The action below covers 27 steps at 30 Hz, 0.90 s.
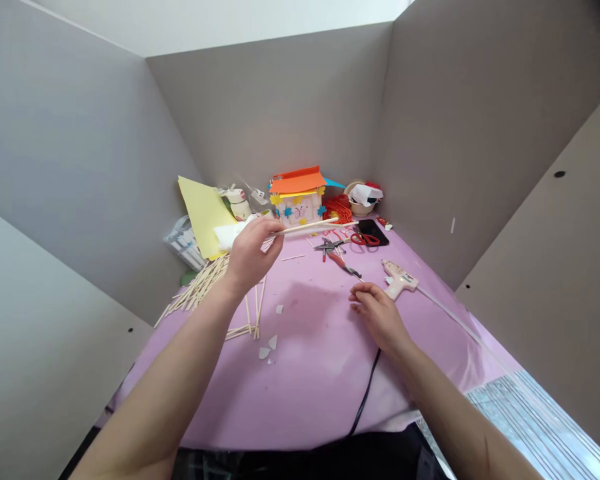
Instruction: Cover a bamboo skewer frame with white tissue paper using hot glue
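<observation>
My left hand (254, 252) is closed on thin wooden sticks (310, 227), raised over the far middle of the table and pointing right. Lower on the right, my right hand (377, 313) hovers or rests near the table with loosely bent, parted fingers and nothing visible in them. Just beyond it lies a white glue gun (399, 277); its handle runs partly behind that hand. Pliers with red handles (341, 263) lie ahead of my right fingers. Under my left wrist are joined sticks (257, 310), beside a pile of loose sticks (200, 287).
A small decorated house (300, 203) with an orange roof stands at the back. Red scissors (364, 239) and a black phone (375, 232) lie right of it. White paper scraps (265, 352) dot the pink tablecloth (300, 393). Grey panels (275, 107) enclose the table. A black cord (365, 397) reaches the front edge.
</observation>
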Available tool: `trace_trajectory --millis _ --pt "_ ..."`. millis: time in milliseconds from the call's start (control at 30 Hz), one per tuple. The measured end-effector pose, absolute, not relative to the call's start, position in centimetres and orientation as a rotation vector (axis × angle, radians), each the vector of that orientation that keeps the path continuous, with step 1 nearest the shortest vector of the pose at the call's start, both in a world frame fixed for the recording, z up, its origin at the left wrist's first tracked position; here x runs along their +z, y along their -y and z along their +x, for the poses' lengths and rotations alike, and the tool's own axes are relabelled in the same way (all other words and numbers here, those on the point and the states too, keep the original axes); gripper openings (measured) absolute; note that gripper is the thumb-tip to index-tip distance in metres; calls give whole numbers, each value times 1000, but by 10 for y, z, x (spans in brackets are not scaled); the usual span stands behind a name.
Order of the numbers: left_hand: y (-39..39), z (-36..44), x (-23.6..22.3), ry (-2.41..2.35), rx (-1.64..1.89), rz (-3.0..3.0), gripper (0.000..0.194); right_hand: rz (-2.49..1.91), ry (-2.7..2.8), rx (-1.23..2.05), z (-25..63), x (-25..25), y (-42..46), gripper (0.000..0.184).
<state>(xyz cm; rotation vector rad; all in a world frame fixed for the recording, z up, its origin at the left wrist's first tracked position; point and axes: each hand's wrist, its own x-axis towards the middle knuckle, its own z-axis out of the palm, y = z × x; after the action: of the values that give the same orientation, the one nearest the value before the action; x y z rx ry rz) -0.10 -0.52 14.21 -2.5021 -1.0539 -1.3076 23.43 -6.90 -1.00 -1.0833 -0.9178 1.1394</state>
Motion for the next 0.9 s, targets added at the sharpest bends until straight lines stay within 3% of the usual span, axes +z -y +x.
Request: trace_trajectory --millis 167,233,400,467,567,667,900 --pt "33 -9 103 832 -1563 -2360 14 -741 848 1893 230 19 41 54" --pt "41 -12 85 697 -1600 -2400 19 -594 722 2098 232 22 33 52" --pt "43 -18 42 865 -1648 -2321 24 -692 738 1993 230 8 26 14" --pt "37 -18 28 1195 -1885 -2221 25 -719 754 1931 227 2 26 15" --pt "27 -15 13 1801 -2562 -2105 45 -755 782 1819 222 -2 26 18" --pt "26 -13 9 2196 -3066 -2062 45 -786 816 1727 219 -4 25 22" --pt "33 -16 16 2239 -3080 -2196 38 -811 952 1558 215 -15 22 34"
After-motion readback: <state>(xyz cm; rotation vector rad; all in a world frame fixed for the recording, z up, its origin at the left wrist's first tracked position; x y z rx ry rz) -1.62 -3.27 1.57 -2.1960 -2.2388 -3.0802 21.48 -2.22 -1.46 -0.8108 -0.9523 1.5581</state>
